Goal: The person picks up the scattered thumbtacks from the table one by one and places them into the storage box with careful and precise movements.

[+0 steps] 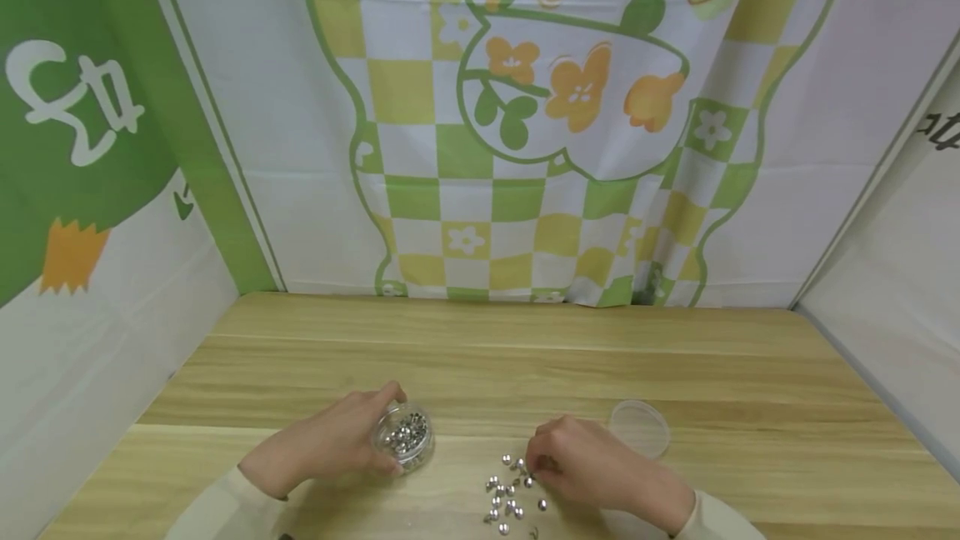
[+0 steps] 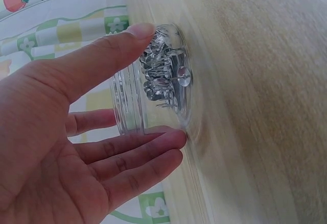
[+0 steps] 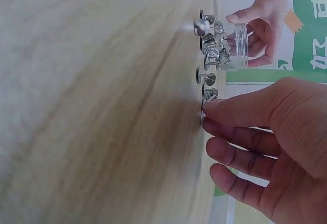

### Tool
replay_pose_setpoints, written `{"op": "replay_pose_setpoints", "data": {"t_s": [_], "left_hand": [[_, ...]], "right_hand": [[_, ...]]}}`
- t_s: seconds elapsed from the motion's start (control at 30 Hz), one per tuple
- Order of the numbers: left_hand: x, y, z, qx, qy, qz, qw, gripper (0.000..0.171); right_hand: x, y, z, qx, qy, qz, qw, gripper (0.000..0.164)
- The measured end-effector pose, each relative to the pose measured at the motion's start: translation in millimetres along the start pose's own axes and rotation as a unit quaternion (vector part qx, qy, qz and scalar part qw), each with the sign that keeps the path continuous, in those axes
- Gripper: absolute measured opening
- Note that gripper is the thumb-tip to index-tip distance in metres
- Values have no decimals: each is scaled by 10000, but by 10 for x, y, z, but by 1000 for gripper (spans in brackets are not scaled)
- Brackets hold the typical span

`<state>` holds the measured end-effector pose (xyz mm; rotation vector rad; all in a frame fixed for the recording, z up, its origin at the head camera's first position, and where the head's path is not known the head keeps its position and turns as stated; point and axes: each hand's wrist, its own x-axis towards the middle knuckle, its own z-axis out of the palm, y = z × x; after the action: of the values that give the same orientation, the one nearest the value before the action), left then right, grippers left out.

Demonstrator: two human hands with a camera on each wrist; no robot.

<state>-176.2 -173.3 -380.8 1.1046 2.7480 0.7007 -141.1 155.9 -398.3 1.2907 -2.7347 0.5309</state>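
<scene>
Head view, left hand: the left hand (image 1: 341, 436) grasps the clear jar (image 1: 427, 450) from its left side, thumb on the near side and fingers on the far side.
Head view, jar: mouth uppermost, left of the table's middle; a heap of silver tacks (image 1: 407, 433) lies inside.
Head view, loose tacks: the loose tacks (image 1: 518, 513) lie scattered on the wooden table (image 1: 750, 407), between the two hands and nearer the right.
Head view, right hand: the right hand (image 1: 588, 461) is at the right edge of the scatter, fingers bent, fingertips down among the nearest pieces.
Head view, lid: a clear round lid (image 1: 639, 430) lies flat just beyond the right wrist.
Head view, backdrop: a curtain (image 1: 517, 198) with green and yellow checks and orange flowers hangs behind the table.
Left wrist view, grip: thumb on one side of the jar, fingertips on the other, by the tabletop – a hold round the wall.
Left wrist view, contents: heads and pins show through the clear wall, gathered toward the base.
Right wrist view, fingertips: thumb and index finger come close together at the table, against the nearest loose pieces; whether one is pinched cannot be told – the tips hide it. The other fingers are loosely bent.
Right wrist view, background: the left hand and jar appear beyond the loose pieces.
</scene>
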Motion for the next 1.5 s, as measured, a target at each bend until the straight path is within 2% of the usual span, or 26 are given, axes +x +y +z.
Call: {"op": "replay_pose_setpoints", "data": {"t_s": [0.47, 0.97, 1.27, 1.5], "left_hand": [[9, 1, -6, -23, -55, 71, 10000, 67], [-2, 6, -26, 35, -44, 67, 10000, 67], [7, 23, -49, 42, -53, 141, 9999, 67], [11, 8, -36, 48, -57, 99, 9999, 68]], "right_hand": [[-12, -10, 8, 9, -10, 124, 9999, 19], [50, -17, -37, -87, 175, -106, 9998, 21], [152, -32, -80, -343, 670, -460, 9961, 18], [254, -69, -128, -271, 684, -401, 9965, 14]]}}
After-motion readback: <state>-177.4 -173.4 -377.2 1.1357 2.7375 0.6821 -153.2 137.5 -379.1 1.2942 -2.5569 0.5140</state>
